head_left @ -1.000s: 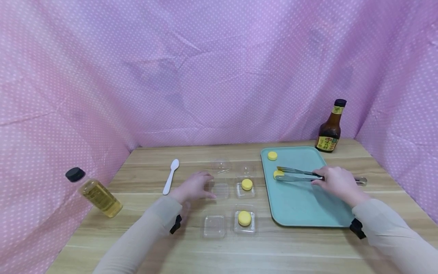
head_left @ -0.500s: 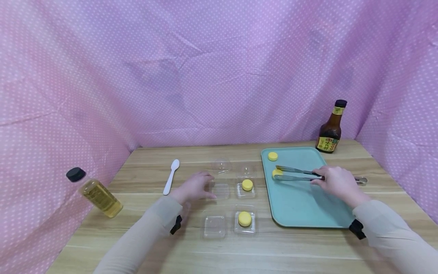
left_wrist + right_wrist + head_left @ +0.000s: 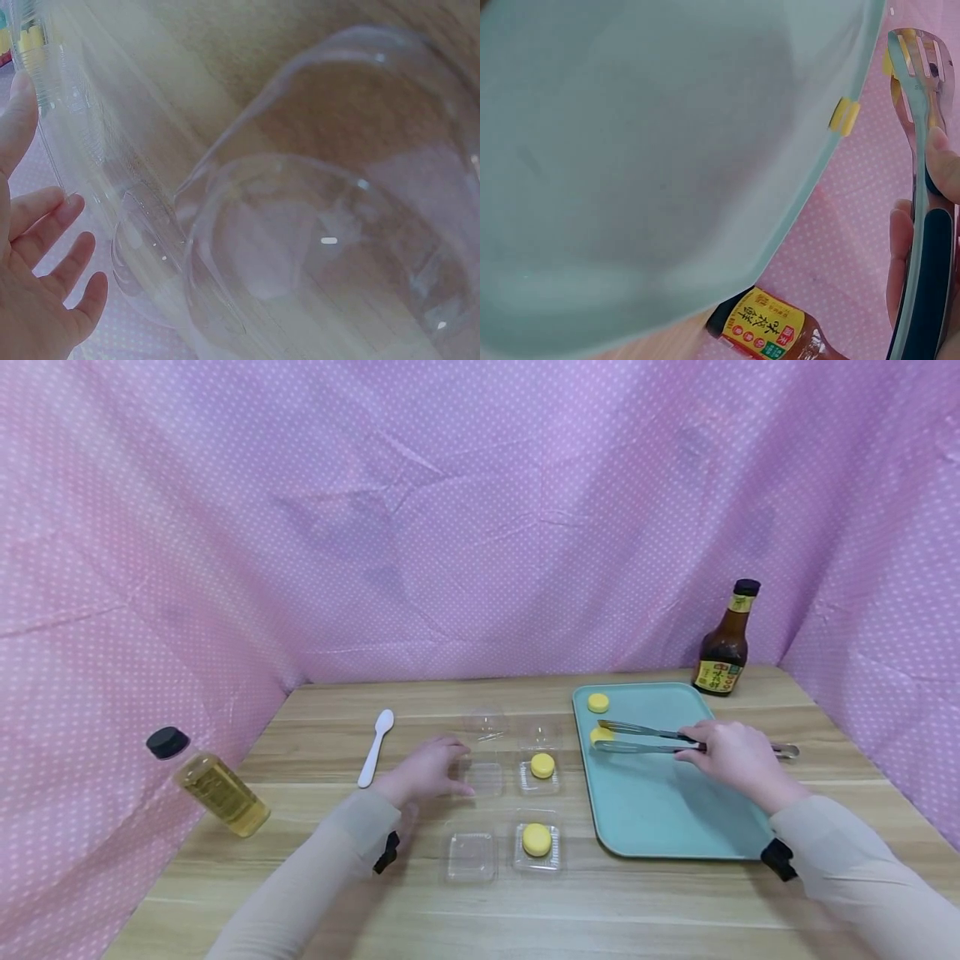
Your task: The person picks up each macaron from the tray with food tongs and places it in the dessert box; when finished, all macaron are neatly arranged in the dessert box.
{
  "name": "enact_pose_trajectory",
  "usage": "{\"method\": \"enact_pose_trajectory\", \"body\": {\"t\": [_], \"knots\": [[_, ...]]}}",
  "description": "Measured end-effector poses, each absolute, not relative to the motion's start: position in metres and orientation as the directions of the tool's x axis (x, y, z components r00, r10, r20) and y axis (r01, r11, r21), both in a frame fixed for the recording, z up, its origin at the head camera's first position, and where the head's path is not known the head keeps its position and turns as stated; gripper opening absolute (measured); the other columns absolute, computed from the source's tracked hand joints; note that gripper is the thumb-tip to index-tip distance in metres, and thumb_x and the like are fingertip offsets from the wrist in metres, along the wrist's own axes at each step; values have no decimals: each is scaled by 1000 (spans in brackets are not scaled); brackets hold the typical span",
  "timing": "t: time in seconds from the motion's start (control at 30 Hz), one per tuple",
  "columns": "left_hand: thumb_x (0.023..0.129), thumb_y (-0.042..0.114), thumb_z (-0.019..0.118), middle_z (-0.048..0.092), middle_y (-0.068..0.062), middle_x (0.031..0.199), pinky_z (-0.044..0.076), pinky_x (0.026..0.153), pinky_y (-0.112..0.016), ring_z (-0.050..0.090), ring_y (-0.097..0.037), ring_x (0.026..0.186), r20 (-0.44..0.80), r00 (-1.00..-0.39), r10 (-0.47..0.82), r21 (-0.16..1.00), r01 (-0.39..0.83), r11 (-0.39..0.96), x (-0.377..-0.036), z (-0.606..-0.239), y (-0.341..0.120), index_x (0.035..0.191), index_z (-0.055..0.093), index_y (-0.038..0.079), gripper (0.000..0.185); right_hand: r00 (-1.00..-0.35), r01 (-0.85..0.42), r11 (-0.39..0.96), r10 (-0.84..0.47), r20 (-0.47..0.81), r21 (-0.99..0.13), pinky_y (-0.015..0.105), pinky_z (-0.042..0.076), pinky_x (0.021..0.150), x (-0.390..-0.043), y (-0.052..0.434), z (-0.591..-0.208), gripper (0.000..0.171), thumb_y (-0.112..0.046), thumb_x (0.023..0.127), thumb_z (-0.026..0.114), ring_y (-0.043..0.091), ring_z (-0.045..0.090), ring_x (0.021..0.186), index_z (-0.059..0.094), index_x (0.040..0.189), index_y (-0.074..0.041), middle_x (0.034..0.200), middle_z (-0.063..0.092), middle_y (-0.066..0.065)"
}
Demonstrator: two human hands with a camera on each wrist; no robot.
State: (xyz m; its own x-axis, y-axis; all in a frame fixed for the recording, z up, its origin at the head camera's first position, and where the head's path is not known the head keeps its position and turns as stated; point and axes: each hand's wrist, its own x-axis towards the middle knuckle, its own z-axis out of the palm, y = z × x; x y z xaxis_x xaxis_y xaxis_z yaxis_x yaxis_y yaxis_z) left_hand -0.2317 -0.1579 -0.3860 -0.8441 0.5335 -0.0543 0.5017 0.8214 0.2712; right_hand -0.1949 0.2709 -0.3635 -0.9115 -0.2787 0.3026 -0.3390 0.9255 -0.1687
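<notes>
The right hand (image 3: 731,756) squeezes metal tongs (image 3: 645,739) around a yellow cake (image 3: 601,734) on the green tray (image 3: 667,810), while the left hand (image 3: 423,770), fingers relaxed, steadies an empty clear box (image 3: 483,775) beside two filled ones.

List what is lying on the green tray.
On the green tray: one yellow cake near the far edge, a second yellow cake between the tips of the tongs gripped by the right hand. Its underside is hidden.

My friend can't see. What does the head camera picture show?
A right hand holds tongs around a yellow cake on a green tray. The left hand touches a clear box on the table.
</notes>
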Motion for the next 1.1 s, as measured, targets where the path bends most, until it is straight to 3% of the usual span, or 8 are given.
{"method": "enact_pose_trajectory", "body": {"t": [0.3, 0.8, 1.1], "knots": [[75, 42, 76, 49, -17, 139, 30, 113, -48, 42, -34, 130, -83, -854, 514, 283, 474, 834, -231, -385, -157, 133, 51, 1, 75, -896, -364, 916, -296, 331, -167, 24, 34, 43, -195, 262, -358, 37, -22, 75, 78, 9, 45, 53, 72, 103, 0, 92, 71, 16], [75, 43, 76, 48, -17, 140, 31, 113, -46, 42, -33, 131, -88, -855, 511, 264, 475, 840, -231, -385, -157, 133, 51, 1, 76, -828, -458, 874, -352, 437, -163, 26, 45, 47, -190, 241, -358, 34, -20, 71, 82, 14, 60, 60, 74, 97, 0, 89, 72, 14], [75, 42, 76, 48, -17, 140, 31, 114, -46, 42, -33, 131, -99, -860, 500, 287, 457, 842, -231, -383, -157, 134, 49, 0, 77, -798, -502, 846, -373, 473, -181, 26, 49, 50, -191, 219, -358, 32, -18, 70, 82, 11, 61, 60, 74, 96, -1, 86, 72, 10]]}}
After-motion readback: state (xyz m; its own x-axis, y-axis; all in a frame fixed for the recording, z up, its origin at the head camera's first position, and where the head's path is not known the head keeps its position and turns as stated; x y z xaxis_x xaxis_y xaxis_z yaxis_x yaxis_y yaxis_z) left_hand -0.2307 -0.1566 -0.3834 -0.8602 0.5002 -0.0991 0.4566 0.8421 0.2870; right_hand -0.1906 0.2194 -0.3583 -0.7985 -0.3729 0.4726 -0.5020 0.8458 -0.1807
